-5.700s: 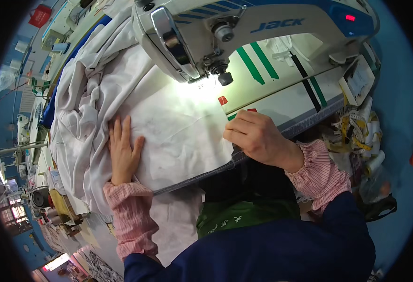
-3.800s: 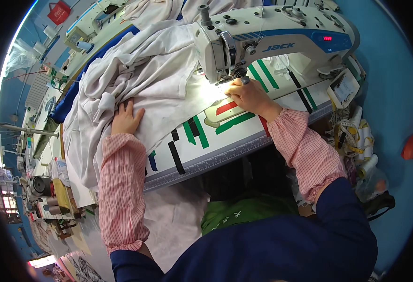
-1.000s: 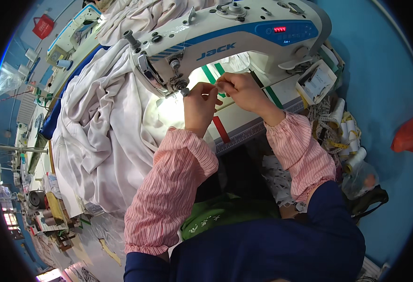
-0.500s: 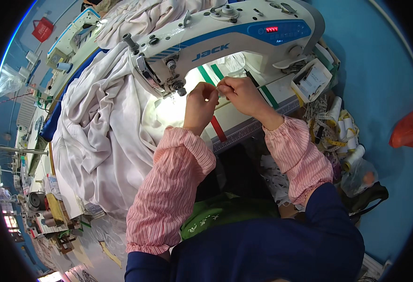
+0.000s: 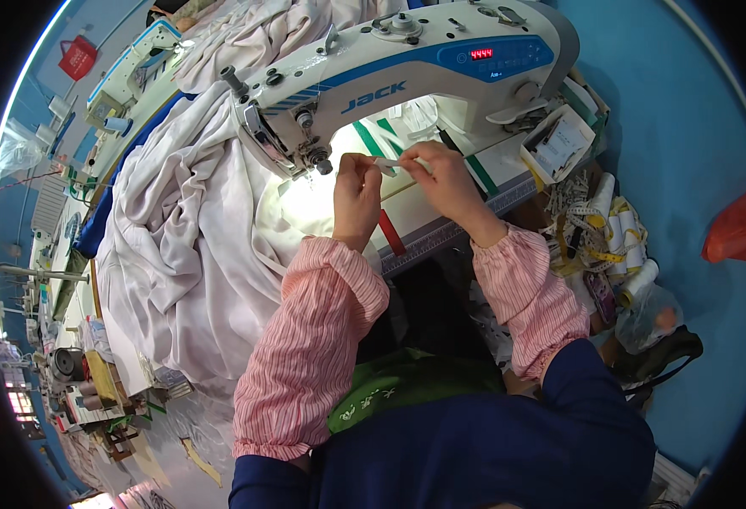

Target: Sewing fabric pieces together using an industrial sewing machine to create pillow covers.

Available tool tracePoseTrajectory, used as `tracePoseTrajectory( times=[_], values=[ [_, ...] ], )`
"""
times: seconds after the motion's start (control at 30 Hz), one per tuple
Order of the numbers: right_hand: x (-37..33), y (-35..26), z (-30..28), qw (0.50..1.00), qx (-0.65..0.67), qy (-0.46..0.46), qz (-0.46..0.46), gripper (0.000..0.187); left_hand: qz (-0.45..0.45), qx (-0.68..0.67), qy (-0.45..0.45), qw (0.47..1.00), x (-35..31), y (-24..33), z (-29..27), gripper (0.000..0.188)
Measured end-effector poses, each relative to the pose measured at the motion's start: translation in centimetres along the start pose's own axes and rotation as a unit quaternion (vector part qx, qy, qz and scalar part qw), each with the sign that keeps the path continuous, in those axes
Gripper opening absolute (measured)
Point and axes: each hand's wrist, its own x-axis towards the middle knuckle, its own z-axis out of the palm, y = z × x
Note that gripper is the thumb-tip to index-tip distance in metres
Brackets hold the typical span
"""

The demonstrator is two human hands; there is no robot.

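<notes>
A small white strip of cloth or paper is stretched between my two hands, just right of the sewing machine's needle area. My left hand is closed, pinching the strip's left end between thumb and fingers. At the other end, my right hand pinches it with thumb and forefinger. Over the bed arches the white and blue sewing machine, its lamp lit. A large heap of pale pinkish-white fabric spreads left of the needle and hangs over the table edge.
A red strip and green strips lie on the table by a ruler edge. To the right stand a small open box, thread cones and tape measures. A second sewing machine is at far left.
My hands have moved slightly apart, so more of the white strip shows between them. My view has shifted slightly. The fabric heap lies much the same.
</notes>
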Motion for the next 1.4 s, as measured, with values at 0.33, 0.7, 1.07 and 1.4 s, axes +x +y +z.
tracePoseTrajectory(
  times=[0.33, 0.7, 1.07, 1.4],
  values=[
    [-2.2, -2.0, -0.4, 0.989, -0.043, -0.018, -0.141, 0.007, -0.202, -0.053, -0.154, 0.966, -2.5, 3.9, -1.1, 0.021],
    [-4.5, 5.6, -13.0, 0.977, -0.176, 0.016, -0.119, 0.008, 0.001, 0.312, -0.073, 0.947, -9.4, 9.5, -26.4, 0.013],
    [-5.6, -8.1, -1.8, 0.730, 0.563, -0.140, 0.362, 0.012, -0.307, -0.386, 0.024, 0.870, -13.2, 8.7, -6.3, 0.007],
    [-7.7, -10.1, 0.0, 0.612, 0.694, -0.059, 0.374, 0.016, -0.276, -0.158, -0.169, 0.933, -15.4, 3.9, -4.9, 0.024]
  ],
)
